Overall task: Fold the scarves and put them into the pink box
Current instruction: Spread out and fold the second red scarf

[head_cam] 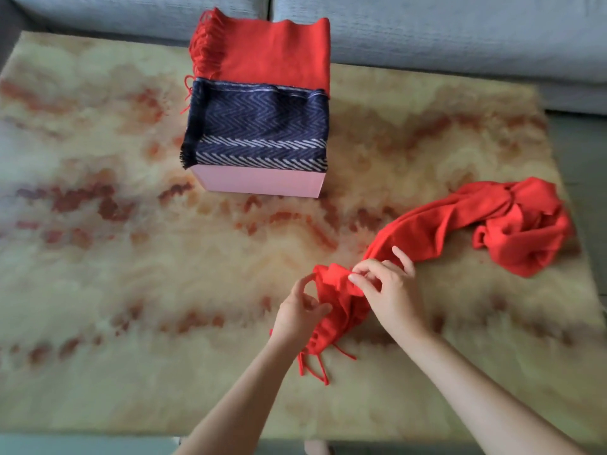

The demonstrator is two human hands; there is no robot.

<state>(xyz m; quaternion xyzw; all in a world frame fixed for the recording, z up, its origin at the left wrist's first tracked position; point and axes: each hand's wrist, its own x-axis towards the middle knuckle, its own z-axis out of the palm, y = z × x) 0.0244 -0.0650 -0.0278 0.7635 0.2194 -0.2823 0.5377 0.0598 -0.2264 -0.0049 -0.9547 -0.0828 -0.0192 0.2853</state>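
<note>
A loose red scarf (460, 221) trails across the rug from a crumpled heap at the right to its fringed end near me. My left hand (300, 315) pinches that end's edge, and my right hand (384, 284) pinches the bunched cloth just beside it. The pink box (259, 182) stands at the top centre of the rug. Inside it lie a folded navy zigzag scarf (259, 133) at the front and a folded red scarf (272, 54) with tassels at the back.
Everything sits on a beige rug (131, 257) with rust-coloured blotches. A grey sofa (427, 31) runs along the far edge, close behind the box. Bare floor (584, 152) shows to the right of the rug.
</note>
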